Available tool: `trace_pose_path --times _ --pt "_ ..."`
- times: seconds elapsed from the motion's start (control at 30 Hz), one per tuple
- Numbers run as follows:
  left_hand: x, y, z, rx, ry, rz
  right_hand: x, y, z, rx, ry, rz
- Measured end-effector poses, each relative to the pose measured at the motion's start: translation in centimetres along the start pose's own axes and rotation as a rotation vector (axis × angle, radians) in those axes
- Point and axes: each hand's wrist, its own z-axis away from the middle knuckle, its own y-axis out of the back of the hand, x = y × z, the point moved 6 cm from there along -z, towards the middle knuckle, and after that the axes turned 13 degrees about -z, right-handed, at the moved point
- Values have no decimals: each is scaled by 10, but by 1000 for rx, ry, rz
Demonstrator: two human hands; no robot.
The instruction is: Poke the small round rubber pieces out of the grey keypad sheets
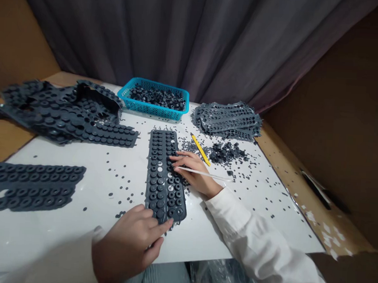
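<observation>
A dark grey rubber sheet (162,178) with rows of round studs lies lengthwise in front of me; white shows through a few round gaps in it. My right hand (195,174) rests over its right side, pinching a thin white stick (212,175) that points at the studs. At the near end of the sheet is my left hand (138,241). Its index finger stretches along the sheet's edge, the thumb is apart below, and the hand grips nothing. Small black discs and crumbs are scattered around the sheet.
A blue basket (152,110) of small black pieces stands at the back. Large studded sheets (59,112) heap up at left, with another strip (29,187) nearer. Perforated sheets (228,119) are stacked back right, near a yellow cutter-like tool (200,149) and loose pieces (226,153).
</observation>
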Motion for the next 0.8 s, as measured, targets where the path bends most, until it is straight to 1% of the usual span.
trace_pose_path --times 0.1,0.23,0.3,0.4,0.47,0.53,0.57,0.63,0.73,0.8 --pt "0 1 0 12 22 -5 2 -1 2 -4 -9 2" --pt "-1 1 0 17 48 11 2 -3 1 -15 15 20" --pt "-1 1 0 20 58 12 3 -5 -1 -46 37 81" --pt "0 1 0 13 56 12 8 -7 -6 -84 82 239" --pt "0 1 0 8 52 11 13 -4 -11 -52 98 332" --pt "0 2 -1 6 42 14 17 2 -14 22 80 376" --pt "0 2 -1 7 37 16 18 6 -15 62 60 369" --pt "0 2 0 8 34 23 17 10 -14 111 18 285" --pt "-1 1 0 9 46 26 12 6 -11 72 -7 86" --pt "-1 1 0 14 50 24 10 3 -8 46 -10 8"
